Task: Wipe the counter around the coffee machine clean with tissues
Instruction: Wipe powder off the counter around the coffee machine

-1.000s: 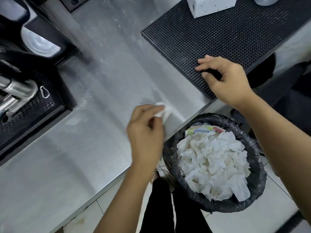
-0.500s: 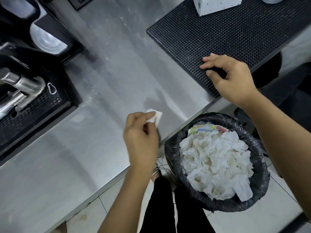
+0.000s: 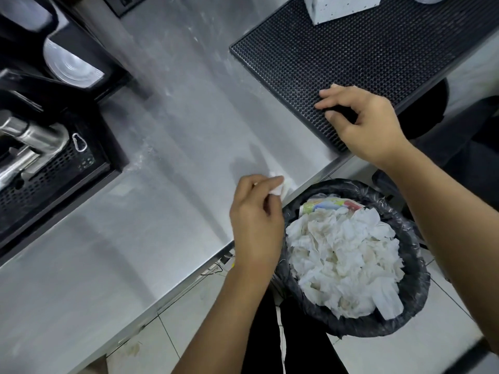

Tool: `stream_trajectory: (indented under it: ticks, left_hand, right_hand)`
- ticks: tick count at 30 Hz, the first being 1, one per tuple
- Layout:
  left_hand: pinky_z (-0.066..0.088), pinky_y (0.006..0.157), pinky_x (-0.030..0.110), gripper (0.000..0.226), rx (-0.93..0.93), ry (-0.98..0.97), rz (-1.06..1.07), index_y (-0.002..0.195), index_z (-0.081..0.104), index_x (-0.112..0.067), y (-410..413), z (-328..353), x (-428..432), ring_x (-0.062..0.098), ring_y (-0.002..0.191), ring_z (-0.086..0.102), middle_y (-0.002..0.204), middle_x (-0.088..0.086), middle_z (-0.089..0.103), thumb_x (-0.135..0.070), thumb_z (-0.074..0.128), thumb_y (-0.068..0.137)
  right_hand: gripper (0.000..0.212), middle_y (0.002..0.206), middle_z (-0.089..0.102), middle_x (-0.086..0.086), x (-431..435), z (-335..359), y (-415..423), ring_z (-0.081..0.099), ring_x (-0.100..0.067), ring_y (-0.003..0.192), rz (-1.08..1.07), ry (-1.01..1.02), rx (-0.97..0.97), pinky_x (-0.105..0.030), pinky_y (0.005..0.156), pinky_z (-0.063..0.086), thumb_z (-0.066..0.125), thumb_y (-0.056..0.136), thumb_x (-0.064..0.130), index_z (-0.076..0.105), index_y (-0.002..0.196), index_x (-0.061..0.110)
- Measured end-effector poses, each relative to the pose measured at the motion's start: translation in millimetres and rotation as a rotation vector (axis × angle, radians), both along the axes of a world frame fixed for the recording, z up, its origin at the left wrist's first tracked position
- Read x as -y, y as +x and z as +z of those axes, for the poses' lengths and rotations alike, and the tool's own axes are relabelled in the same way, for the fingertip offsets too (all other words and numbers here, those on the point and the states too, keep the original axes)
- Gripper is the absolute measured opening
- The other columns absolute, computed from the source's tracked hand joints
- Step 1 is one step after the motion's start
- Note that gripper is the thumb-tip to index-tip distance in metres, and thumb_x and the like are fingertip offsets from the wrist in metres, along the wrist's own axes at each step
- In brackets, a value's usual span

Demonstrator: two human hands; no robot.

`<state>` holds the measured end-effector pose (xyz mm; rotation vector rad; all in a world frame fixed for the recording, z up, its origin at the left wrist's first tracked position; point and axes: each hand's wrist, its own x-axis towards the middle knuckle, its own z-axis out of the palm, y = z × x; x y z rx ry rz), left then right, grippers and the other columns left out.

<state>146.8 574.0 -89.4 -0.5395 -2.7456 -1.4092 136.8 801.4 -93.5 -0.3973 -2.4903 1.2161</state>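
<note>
My left hand (image 3: 255, 214) pinches a small crumpled white tissue (image 3: 278, 184) and holds it against the steel counter (image 3: 167, 163) close to its front edge. My right hand (image 3: 361, 122) rests with curled fingers on the near corner of the black rubber bar mat (image 3: 351, 55) and holds nothing that I can see. The black coffee machine (image 3: 40, 130) with its steel portafilter and drip grate stands at the left. White powdery streaks mark the counter between the machine and the mat.
A bin (image 3: 405, 314) lined with a black bag and heaped with used white tissues stands on the tiled floor just below the counter's edge, right of my left hand. A white speckled tissue box (image 3: 343, 6) sits on the mat at the top.
My left hand has moved with the tissue toward the counter's front edge, near the bin. My right hand has stayed on the mat's corner.
</note>
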Motion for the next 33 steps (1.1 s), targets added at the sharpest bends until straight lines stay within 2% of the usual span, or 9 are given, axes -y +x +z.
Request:
stream_trajectory:
  ticks: [3,6,9,16,19,24,28,31,33]
  left_hand:
    - [0.041,0.068,0.009,0.035,0.214,0.073,-0.285,0.092,0.077,-0.014,-2.9,6.2,-16.5,-0.003,0.076,0.056,0.094,-0.007,0.061,0.014,0.06,0.08]
    - [0.048,0.07,0.024,0.032,0.267,0.179,-0.023,0.091,0.077,-0.023,-42.1,5.3,-14.8,0.008,0.079,0.061,0.098,-0.005,0.067,0.004,0.063,0.081]
    - [0.041,0.08,0.008,0.024,0.027,0.004,0.097,0.095,0.076,-0.016,-67.8,4.4,-19.6,0.007,0.085,0.06,0.1,-0.001,0.066,0.0,0.062,0.085]
    - [0.044,0.078,0.017,0.036,-0.04,-0.082,-0.538,0.096,0.076,-0.008,-15.6,1.7,-47.4,0.012,0.089,0.057,0.096,0.003,0.062,0.015,0.054,0.079]
    - [0.048,0.078,0.018,0.03,0.158,0.068,-0.303,0.09,0.077,-0.014,-56.1,8.6,-50.1,0.006,0.085,0.061,0.097,0.0,0.067,0.009,0.061,0.08]
    - [0.037,0.078,0.001,0.025,-0.057,-0.084,0.054,0.097,0.075,-0.015,-120.3,1.9,-53.1,0.01,0.09,0.06,0.103,0.004,0.068,-0.001,0.058,0.084]
    - [0.034,0.076,0.002,0.03,-0.106,-0.087,-0.236,0.095,0.075,-0.01,-67.8,0.1,-60.6,0.003,0.082,0.051,0.096,0.005,0.061,0.01,0.056,0.083]
    - [0.04,0.069,0.012,0.032,0.193,-0.109,-0.604,0.091,0.077,-0.016,-49.6,16.7,-49.8,0.003,0.074,0.053,0.092,0.0,0.062,0.01,0.06,0.083]
    - [0.045,0.069,0.022,0.032,0.271,-0.057,-0.503,0.091,0.076,-0.023,-75.9,20.8,-50.6,0.015,0.077,0.058,0.092,0.002,0.066,0.006,0.065,0.083]
  right_hand:
    - [0.024,0.129,0.06,0.003,-2.3,0.7,0.6,0.047,-0.01,0.133,0.005,-0.006,0.013,-0.034,0.121,0.021,0.058,0.093,0.004,0.07,0.112,0.012]
    - [0.024,0.128,0.06,0.005,-4.2,0.1,1.0,0.047,-0.009,0.132,0.008,-0.041,0.013,-0.036,0.12,0.023,0.058,0.092,0.002,0.071,0.111,0.012]
    - [0.025,0.129,0.061,0.002,-4.0,-0.8,0.9,0.047,-0.009,0.132,0.0,-0.061,0.015,-0.036,0.12,0.025,0.057,0.092,0.002,0.071,0.11,0.012]
    - [0.025,0.127,0.061,0.004,-7.0,-1.8,-0.7,0.048,-0.009,0.131,0.004,-0.045,0.011,-0.037,0.119,0.026,0.057,0.092,0.003,0.071,0.109,0.014]
    - [0.025,0.128,0.061,0.003,-6.0,-1.9,-0.7,0.048,-0.01,0.131,0.008,-0.05,0.021,-0.035,0.119,0.025,0.057,0.092,0.002,0.071,0.109,0.014]
    - [0.024,0.128,0.062,0.003,-5.5,-1.9,-1.0,0.048,-0.01,0.131,0.007,-0.027,0.021,-0.034,0.119,0.027,0.058,0.092,0.003,0.071,0.109,0.013]
    - [0.024,0.127,0.062,0.002,-5.6,-1.9,-0.9,0.05,-0.011,0.129,-0.004,-0.016,0.005,-0.029,0.117,0.028,0.057,0.091,0.003,0.072,0.109,0.012]
    - [0.024,0.127,0.062,0.002,-5.6,-1.8,-0.7,0.049,-0.01,0.129,-0.003,0.005,0.009,-0.029,0.117,0.029,0.057,0.091,0.003,0.071,0.109,0.012]
    - [0.024,0.127,0.063,0.002,-5.2,-1.7,-0.3,0.049,-0.01,0.129,-0.003,0.002,0.01,-0.032,0.117,0.029,0.057,0.092,0.002,0.072,0.109,0.012]
